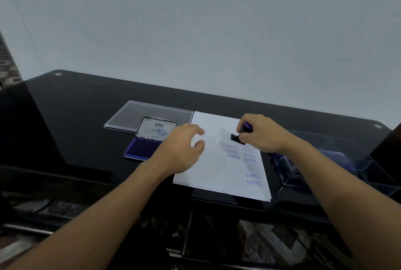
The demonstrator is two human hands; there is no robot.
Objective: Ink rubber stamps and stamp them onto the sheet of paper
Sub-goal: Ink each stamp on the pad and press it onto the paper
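A white sheet of paper [212, 167] lies on the black table and bears several blue SAMPLE and AIR MAIL prints on its right half. My right hand [263, 134] grips a rubber stamp [240, 135] with a purple handle and black base, held just over the sheet above the top SAMPLE prints. My left hand [183, 147] hovers with relaxed, spread fingers over the sheet's left edge. Left of it sits the open ink pad [141, 149], its blue pad exposed and its lid [155, 128] standing up.
A clear plastic lid [138, 113] lies flat behind the ink pad. At the right stands a clear plastic box [321, 167] holding more stamps. The glossy black table [76, 118] ends at a pale wall; its near edge runs below the paper.
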